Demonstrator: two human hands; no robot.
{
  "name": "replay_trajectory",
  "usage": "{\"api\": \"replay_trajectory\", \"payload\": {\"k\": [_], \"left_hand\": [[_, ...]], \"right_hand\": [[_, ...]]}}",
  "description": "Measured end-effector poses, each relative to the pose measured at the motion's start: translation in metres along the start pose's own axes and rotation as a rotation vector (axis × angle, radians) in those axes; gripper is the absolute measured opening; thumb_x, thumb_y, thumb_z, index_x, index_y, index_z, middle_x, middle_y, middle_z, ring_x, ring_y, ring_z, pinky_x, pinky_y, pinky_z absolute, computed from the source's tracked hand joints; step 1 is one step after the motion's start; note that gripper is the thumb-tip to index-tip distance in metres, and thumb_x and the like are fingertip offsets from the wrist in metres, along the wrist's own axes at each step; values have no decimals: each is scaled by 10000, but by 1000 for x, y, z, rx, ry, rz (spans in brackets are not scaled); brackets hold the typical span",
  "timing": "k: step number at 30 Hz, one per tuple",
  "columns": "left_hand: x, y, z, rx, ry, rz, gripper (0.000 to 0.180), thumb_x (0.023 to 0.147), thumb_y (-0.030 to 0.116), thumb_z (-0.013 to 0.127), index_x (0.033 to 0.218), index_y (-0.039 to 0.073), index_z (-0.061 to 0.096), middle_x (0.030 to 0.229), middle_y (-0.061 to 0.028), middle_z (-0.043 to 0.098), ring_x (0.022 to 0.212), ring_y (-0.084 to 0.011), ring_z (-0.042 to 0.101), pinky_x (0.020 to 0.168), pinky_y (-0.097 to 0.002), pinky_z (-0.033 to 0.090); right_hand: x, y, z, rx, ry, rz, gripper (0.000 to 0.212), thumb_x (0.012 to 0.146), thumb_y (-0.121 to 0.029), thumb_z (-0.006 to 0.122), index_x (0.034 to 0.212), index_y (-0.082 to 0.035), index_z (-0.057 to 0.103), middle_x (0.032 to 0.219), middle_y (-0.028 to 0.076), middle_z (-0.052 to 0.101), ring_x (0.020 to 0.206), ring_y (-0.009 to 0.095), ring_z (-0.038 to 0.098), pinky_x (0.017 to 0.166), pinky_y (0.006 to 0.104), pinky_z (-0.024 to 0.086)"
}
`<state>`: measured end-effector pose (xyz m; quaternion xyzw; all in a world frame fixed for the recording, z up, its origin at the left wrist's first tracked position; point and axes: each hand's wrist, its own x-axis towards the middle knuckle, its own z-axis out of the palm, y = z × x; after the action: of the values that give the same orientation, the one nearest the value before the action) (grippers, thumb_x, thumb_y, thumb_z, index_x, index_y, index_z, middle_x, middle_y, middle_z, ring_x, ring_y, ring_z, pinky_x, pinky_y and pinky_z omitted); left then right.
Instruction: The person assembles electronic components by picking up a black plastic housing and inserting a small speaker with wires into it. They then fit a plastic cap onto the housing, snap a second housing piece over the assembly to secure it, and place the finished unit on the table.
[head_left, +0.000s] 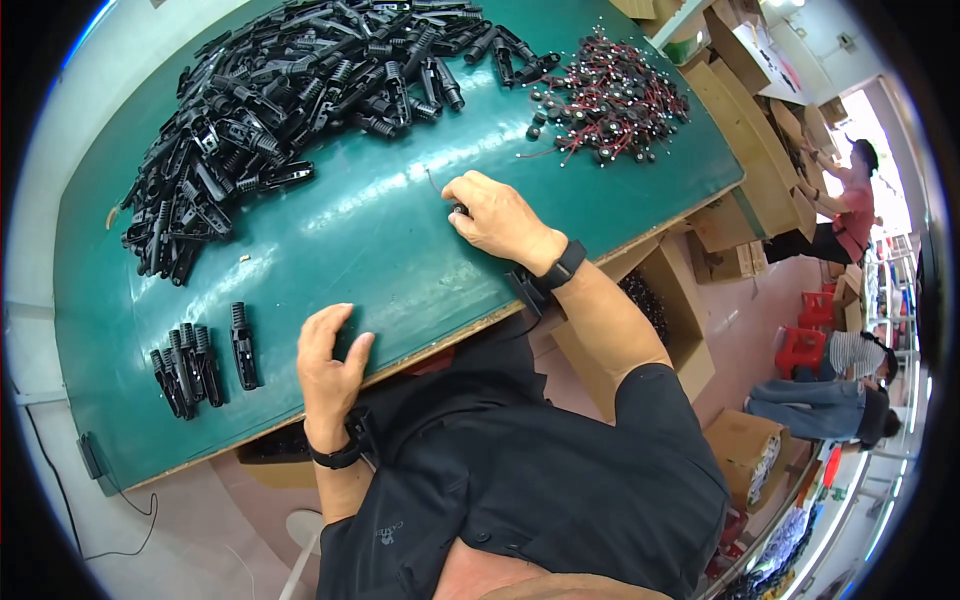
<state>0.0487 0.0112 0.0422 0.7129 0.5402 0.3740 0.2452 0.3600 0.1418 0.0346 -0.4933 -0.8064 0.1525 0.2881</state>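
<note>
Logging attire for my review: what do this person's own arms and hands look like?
The left hand and right hand are ungloved. A black wristband circles the right wrist; another black band circles the left. Both arms have plain black sleeves, with bare forearm showing below.

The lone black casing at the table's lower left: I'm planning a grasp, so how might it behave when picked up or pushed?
The casing looks like moulded plastic, so probably stiff and fairly light. Its ridged end may offer some grip. The glossy green tabletop suggests it could slide when pushed.
</note>
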Motion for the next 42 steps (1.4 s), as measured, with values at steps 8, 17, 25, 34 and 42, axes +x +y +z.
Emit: {"api": "replay_trajectory", "payload": {"k": [8,17,25,34,42], "left_hand": [[-7,-35,-46,310,175,-64,452,895,140,790,1313,18,669,1371,-174,648,1296,-331,588,1127,-409,437],[-12,-26,-36,285,307,-194,479,972,221,753,1396,34,630,1507,-132,569,1365,-271,530,1144,-387,389],[-16,-20,-35,208,365,-285,468,1006,248,735,1410,40,625,1511,-88,575,1332,-210,545,1074,-347,410],[-14,6,-19,240,363,-117,537,952,206,777,1426,24,602,1501,-133,579,1353,-289,544,1078,-403,431],[1,6,0,237,18,179,531,855,146,827,1344,33,656,1298,-161,693,1159,-342,663,1037,-439,477]], "right_hand": [[93,59,-17,-174,308,175,469,883,-319,764,1245,-45,642,1158,190,686,1094,381,672,948,478,550],[129,121,-27,-131,314,599,399,873,-294,707,1174,-36,660,1104,222,733,1059,434,702,918,499,566],[65,129,-63,48,667,453,329,868,-236,660,1095,-9,736,1020,229,756,972,424,724,882,462,580],[-14,2,-59,496,391,34,192,907,-110,695,1070,-16,737,900,108,710,786,212,700,719,314,559],[-33,-104,39,544,62,-272,212,890,-124,745,1079,-28,724,923,129,688,778,257,692,683,356,550]]}}
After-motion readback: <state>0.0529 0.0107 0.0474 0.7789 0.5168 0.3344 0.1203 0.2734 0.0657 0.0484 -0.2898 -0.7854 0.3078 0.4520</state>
